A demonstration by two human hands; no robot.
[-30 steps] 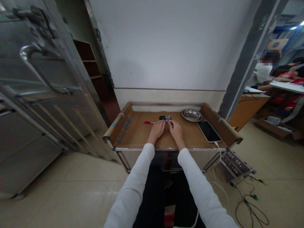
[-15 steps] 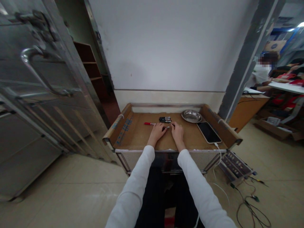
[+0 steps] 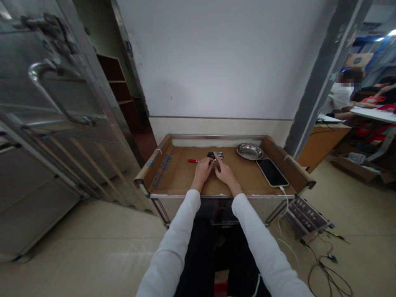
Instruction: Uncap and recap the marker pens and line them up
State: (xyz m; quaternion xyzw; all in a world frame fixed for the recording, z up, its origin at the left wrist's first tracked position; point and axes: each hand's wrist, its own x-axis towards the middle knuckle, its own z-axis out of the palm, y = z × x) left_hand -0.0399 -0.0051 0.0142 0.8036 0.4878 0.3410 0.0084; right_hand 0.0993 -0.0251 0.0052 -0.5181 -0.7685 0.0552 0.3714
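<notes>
My left hand (image 3: 203,170) rests on the cardboard-lined tray (image 3: 182,177), its fingers closed around a small black marker (image 3: 212,162) that is mostly hidden. My right hand (image 3: 224,171) is close against it, index finger stretched forward and thumb apart, by the marker's end; I see nothing gripped in it. Just beyond the fingertips, several black markers (image 3: 213,154) lie side by side, partly covered by my right index finger. A red marker (image 3: 193,161) lies left of my left hand, its right end hidden behind the fingers.
A round metal bowl (image 3: 250,151) stands at the tray's back right. In front of it lies a phone (image 3: 272,172) with a white cable (image 3: 284,198). Raised cardboard sides edge the tray. A metal door (image 3: 58,90) is at left; a seated person (image 3: 343,90) is at far right.
My right hand has moved left, up to my left hand, with its index finger now over the black markers. My left hand has shifted slightly forward. The bowl and phone have stayed put.
</notes>
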